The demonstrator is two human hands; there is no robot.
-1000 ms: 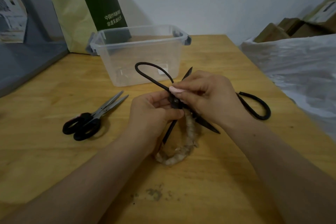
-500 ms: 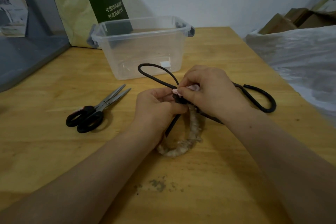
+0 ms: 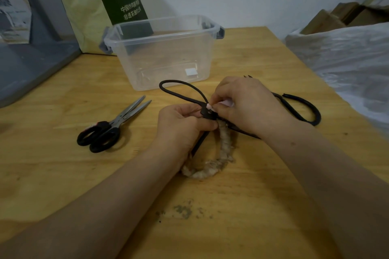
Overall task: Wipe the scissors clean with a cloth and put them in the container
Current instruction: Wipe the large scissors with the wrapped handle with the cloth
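head view: looped scissors (image 3: 207,114) pinched between left hand (image 3: 181,126) and right hand (image 3: 248,107).

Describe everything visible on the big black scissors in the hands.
The big black scissors look like dull dark metal throughout, with two large thin loop handles: one toward the clear container, one out past the right hand. They are spread open, crossed at a pivot between the hands. The left hand grips them by the pivot; the right hand curls over it. One narrow blade juts toward the person beside a twisted beige cloth.
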